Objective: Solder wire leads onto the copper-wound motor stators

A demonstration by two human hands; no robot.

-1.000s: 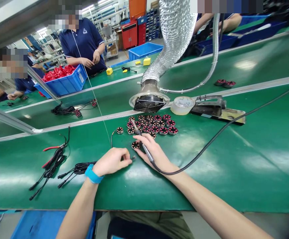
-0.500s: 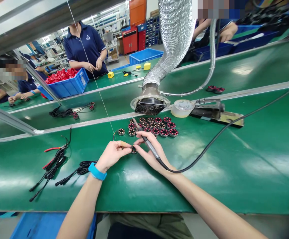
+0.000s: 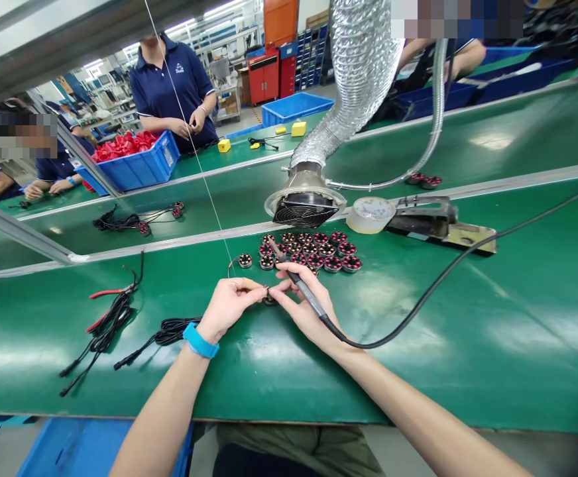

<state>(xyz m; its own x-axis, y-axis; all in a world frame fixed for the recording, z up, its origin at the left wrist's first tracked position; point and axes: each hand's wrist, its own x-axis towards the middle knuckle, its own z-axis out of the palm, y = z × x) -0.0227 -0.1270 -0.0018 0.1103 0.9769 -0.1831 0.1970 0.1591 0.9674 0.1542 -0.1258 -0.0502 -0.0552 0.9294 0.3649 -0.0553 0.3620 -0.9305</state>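
Note:
My left hand [image 3: 229,306], a blue band on its wrist, pinches the end of a thin black wire [image 3: 167,331] against a small round motor stator [image 3: 270,298] on the green belt [image 3: 418,371]. My right hand [image 3: 303,301] holds a soldering iron [image 3: 299,281] between its fingers, tip pointing away, and its fingertips touch the same stator. The iron's black cable [image 3: 448,271] runs off to the right. Just beyond my hands lies a cluster of several red-and-copper stators [image 3: 313,252].
A fume-extractor hood [image 3: 303,204] on a silver duct hangs behind the stators. A tape roll [image 3: 367,215] and metal dispenser [image 3: 438,222] sit to its right. Black cable bundles [image 3: 105,328] lie at left. Co-workers stand beyond a blue bin [image 3: 140,165] of red parts.
Both hands moved up from the belt and closed together on the one stator; the left hand brought the wire end to it. The view shifted slightly.

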